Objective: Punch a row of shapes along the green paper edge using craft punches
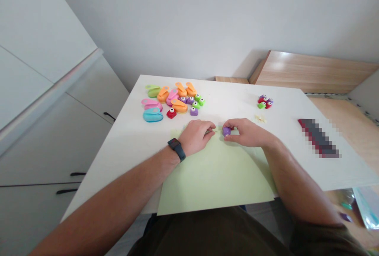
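Observation:
A large light green sheet of paper [213,177] lies over the front part of the white table, in front of my body. My left hand [196,135], with a dark watch on its wrist, rests at the sheet's far edge, thumb and fingers closed on the paper there. Close to its right, my right hand [247,131] grips a small purple craft punch [226,131] between thumb and fingers at the same edge. Whether paper sits in the punch's slot is too small to tell. Small pale paper bits [260,118] lie beyond my right hand.
Several large lever punches, such as a blue one [153,114], stand at the back left, with small punches like a red one [171,113] beside them. Another cluster of small punches [265,101] stands back right. A blurred dark object [319,138] lies at the right.

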The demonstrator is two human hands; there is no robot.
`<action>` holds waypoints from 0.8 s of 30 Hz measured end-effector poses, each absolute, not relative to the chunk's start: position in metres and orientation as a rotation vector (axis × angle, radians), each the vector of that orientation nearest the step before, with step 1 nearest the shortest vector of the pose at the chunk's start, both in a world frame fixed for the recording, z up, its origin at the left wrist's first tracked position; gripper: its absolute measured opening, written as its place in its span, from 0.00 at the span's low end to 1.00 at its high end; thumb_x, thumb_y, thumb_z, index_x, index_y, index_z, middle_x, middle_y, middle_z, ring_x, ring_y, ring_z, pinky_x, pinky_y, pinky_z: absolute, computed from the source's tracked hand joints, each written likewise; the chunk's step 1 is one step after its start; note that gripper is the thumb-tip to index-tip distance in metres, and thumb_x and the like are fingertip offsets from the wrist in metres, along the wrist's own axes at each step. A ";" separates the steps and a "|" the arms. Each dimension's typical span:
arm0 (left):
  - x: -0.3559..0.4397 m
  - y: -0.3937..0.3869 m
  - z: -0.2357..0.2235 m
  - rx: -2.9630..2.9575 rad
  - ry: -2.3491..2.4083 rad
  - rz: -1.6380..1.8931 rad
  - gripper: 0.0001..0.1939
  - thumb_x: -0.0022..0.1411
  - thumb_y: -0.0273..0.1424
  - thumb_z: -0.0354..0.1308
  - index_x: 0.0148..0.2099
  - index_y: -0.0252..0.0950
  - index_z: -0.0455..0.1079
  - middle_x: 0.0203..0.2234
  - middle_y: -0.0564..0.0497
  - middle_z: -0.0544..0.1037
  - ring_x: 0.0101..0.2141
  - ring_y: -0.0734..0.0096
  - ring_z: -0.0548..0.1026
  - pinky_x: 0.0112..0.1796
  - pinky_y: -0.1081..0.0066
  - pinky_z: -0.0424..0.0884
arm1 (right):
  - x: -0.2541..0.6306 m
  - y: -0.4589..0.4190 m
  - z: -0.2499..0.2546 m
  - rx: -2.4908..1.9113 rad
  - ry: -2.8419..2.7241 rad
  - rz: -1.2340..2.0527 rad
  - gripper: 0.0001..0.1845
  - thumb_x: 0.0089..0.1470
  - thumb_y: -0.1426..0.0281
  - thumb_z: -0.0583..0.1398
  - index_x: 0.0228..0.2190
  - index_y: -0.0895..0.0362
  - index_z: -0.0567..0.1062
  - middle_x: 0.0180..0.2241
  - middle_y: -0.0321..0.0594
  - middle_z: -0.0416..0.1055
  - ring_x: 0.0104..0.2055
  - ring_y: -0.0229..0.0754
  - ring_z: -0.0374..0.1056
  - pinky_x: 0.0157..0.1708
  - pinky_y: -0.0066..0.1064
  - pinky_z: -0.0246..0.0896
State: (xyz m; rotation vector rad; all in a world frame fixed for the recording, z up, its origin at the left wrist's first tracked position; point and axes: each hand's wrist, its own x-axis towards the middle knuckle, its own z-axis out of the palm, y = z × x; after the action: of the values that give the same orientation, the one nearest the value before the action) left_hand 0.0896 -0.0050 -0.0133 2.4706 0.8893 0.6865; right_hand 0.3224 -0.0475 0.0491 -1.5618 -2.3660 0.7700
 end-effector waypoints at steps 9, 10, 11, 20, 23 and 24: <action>0.089 -0.006 -0.010 2.461 0.891 0.670 0.08 0.66 0.31 0.56 0.47 0.38 0.72 0.38 0.50 0.82 0.41 0.62 0.77 0.43 0.62 0.68 | 0.318 -0.049 0.048 -1.581 -2.377 0.705 0.09 0.53 0.65 0.63 0.37 0.54 0.76 0.36 0.37 0.76 0.37 0.42 0.69 0.41 0.33 0.61; 0.089 -0.006 -0.010 2.460 0.891 0.671 0.08 0.66 0.31 0.56 0.47 0.38 0.72 0.38 0.50 0.82 0.41 0.62 0.77 0.43 0.62 0.69 | 0.317 -0.050 0.048 -1.579 -2.377 0.699 0.08 0.53 0.65 0.63 0.37 0.54 0.76 0.36 0.37 0.76 0.37 0.42 0.69 0.41 0.33 0.61; 0.089 -0.006 -0.010 2.458 0.892 0.672 0.08 0.66 0.31 0.57 0.47 0.38 0.72 0.38 0.50 0.82 0.41 0.62 0.77 0.43 0.62 0.69 | 0.317 -0.050 0.048 -1.577 -2.375 0.694 0.08 0.53 0.66 0.63 0.37 0.54 0.76 0.36 0.37 0.76 0.37 0.42 0.69 0.41 0.33 0.61; 0.090 -0.006 -0.009 2.459 0.898 0.663 0.08 0.66 0.32 0.57 0.47 0.38 0.72 0.38 0.49 0.82 0.41 0.62 0.77 0.44 0.62 0.69 | 0.317 -0.051 0.046 -1.579 -2.370 0.682 0.08 0.52 0.68 0.63 0.36 0.55 0.77 0.35 0.38 0.76 0.36 0.42 0.68 0.40 0.33 0.61; 0.089 -0.006 -0.010 2.460 0.896 0.661 0.08 0.66 0.32 0.57 0.46 0.37 0.72 0.38 0.49 0.82 0.41 0.62 0.77 0.43 0.62 0.69 | 0.317 -0.051 0.045 -1.589 -2.366 0.684 0.08 0.53 0.67 0.63 0.36 0.55 0.77 0.35 0.38 0.76 0.36 0.42 0.68 0.40 0.33 0.61; 0.089 -0.005 -0.010 2.462 0.895 0.662 0.08 0.66 0.32 0.57 0.46 0.37 0.72 0.38 0.49 0.82 0.41 0.62 0.77 0.43 0.62 0.69 | 0.317 -0.051 0.045 -1.590 -2.365 0.682 0.08 0.53 0.67 0.63 0.36 0.55 0.77 0.35 0.38 0.76 0.36 0.42 0.68 0.40 0.33 0.61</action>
State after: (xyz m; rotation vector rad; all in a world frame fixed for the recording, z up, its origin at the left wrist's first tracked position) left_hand 0.0894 -0.0055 -0.0101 2.4617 0.8953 0.6625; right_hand 0.3170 -0.0506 0.0450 -1.5900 -2.3653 0.6816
